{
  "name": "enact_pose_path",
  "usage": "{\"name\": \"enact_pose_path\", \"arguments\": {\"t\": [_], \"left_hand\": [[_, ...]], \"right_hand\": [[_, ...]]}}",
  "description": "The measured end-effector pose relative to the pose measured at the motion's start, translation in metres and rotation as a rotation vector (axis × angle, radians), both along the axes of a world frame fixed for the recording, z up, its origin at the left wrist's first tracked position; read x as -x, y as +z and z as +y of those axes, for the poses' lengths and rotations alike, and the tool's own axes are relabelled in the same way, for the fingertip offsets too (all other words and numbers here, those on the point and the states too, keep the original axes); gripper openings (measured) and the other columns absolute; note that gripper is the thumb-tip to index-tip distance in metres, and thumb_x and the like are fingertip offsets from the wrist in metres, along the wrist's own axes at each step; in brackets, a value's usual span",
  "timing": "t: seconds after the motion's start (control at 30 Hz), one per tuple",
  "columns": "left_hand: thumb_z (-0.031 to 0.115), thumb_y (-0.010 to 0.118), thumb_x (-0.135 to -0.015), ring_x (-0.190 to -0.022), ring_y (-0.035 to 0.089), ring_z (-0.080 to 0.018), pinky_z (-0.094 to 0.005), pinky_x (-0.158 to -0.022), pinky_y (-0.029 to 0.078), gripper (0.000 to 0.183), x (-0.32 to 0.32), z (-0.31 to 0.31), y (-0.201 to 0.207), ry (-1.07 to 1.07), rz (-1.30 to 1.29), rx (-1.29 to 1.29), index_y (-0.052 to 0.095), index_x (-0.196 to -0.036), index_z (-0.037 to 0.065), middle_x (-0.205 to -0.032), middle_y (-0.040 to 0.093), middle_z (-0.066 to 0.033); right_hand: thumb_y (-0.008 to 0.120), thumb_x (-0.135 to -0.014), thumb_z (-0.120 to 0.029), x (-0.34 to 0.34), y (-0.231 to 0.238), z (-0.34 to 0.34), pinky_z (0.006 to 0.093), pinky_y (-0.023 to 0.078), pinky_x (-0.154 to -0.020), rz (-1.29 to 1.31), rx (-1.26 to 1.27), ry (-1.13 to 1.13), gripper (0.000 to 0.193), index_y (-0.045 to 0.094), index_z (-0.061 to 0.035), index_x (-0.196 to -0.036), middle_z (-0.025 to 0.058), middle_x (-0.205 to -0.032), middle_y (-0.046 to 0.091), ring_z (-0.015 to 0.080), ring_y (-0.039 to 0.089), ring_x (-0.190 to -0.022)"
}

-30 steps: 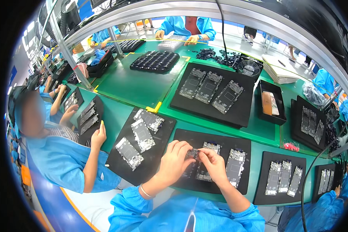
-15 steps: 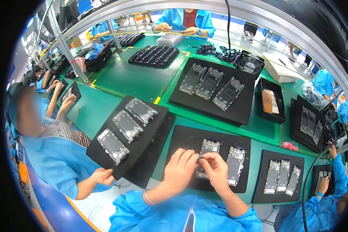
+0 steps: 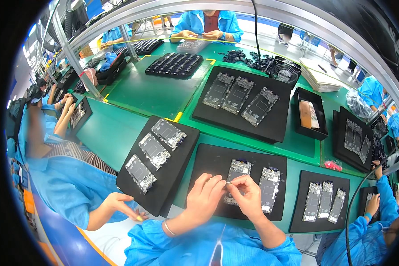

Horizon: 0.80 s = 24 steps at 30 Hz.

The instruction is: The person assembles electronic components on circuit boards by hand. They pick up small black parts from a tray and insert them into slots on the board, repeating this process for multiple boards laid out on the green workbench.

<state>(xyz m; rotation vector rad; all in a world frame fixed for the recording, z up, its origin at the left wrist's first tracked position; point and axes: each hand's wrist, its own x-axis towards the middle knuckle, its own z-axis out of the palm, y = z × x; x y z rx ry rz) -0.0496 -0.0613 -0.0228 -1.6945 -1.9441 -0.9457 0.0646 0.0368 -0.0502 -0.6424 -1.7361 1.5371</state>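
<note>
Both my hands meet above a black foam mat [image 3: 213, 156] on the bench in front of me. My left hand [image 3: 204, 198] and my right hand [image 3: 248, 195] have their fingertips pinched together around a tiny part, too small to name. Under my fingers lies a circuit board [image 3: 240, 167], partly hidden by them. A second circuit board [image 3: 270, 188] lies on the mat just right of my right hand. Both boards carry silvery components at their ends.
At left, stacked black mats [image 3: 173, 153] carry several boards, with a co-worker's hand [image 3: 122, 206] beside them. Another loaded mat [image 3: 261, 126] lies ahead on the green bench, near a black box [image 3: 312, 126]. A mat with boards [image 3: 323, 181] is at right; a cable [image 3: 352, 217] hangs nearby.
The co-worker at left has let go of the upper mat, which now lies straighter on the one below. My hands stay almost in place, still pinched together.
</note>
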Motion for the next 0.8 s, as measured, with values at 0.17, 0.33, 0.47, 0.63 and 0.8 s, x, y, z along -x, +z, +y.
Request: {"name": "enact_pose_path", "arguments": {"t": [0.17, 0.33, 0.47, 0.63, 0.8], "left_hand": [[0.011, 0.075, -0.063, -0.107, 0.049, -0.0312, -0.0361, -0.082, 0.048, 0.045, 0.024, 0.028, 0.015, -0.076, -0.153, 0.279, 0.055, -0.104, 0.007, -0.108, 0.055, -0.009], [0.025, 0.076, -0.068, -0.115, 0.044, -0.0329, -0.0445, -0.094, 0.038, 0.054, 0.061, 0.077, -0.041, 0.057, -0.217, 0.604, 0.052, -0.113, 0.007, -0.112, 0.054, -0.0101], [0.028, 0.08, -0.064, -0.116, 0.043, -0.0313, -0.0445, -0.094, 0.036, 0.062, 0.024, 0.101, -0.051, -0.133, -0.103, 0.387, 0.053, -0.114, 0.004, -0.116, 0.053, -0.0121], [0.013, 0.077, -0.066, -0.114, 0.045, -0.0318, -0.0389, -0.094, 0.041, 0.053, 0.015, 0.093, -0.034, -0.223, -0.326, 0.504, 0.052, -0.112, 0.006, -0.114, 0.053, -0.0128], [0.01, 0.074, -0.068, -0.108, 0.049, -0.0323, -0.04, -0.089, 0.045, 0.048, 0.0, 0.067, 0.001, -0.266, -0.357, 0.374, 0.052, -0.11, 0.005, -0.112, 0.053, -0.0118]], "right_hand": [[0.066, -0.084, -0.01, 0.0, 0.005, 0.015, 0.0267, 0.049, -0.073, -0.051, 0.184, -0.015, 0.019, 0.058, -0.0016, -0.099, 0.0073, -0.095, 0.063, 0.0126, 0.061, -0.085], [0.06, -0.089, -0.016, -0.035, -0.024, 0.042, 0.027, 0.048, -0.079, -0.138, 0.188, -0.124, 0.023, 0.056, -0.0039, -0.109, 0.0072, -0.101, 0.063, 0.0134, 0.06, -0.094], [0.055, -0.093, -0.017, -0.051, -0.034, 0.053, 0.0265, 0.048, -0.081, -0.251, 0.153, -0.191, 0.025, 0.055, -0.0007, -0.112, 0.0071, -0.104, 0.062, 0.0139, 0.062, -0.09], [0.054, -0.093, -0.017, -0.043, -0.039, 0.062, 0.0263, 0.05, -0.077, -0.266, 0.138, -0.189, 0.028, 0.055, 0.0009, -0.116, 0.0104, -0.106, 0.063, 0.0135, 0.062, -0.091], [0.059, -0.091, -0.012, -0.039, -0.023, 0.048, 0.0244, 0.05, -0.079, 0.027, 0.343, -0.14, 0.022, 0.059, 0.0017, -0.108, 0.0058, -0.096, 0.064, 0.0108, 0.061, -0.085]]}}
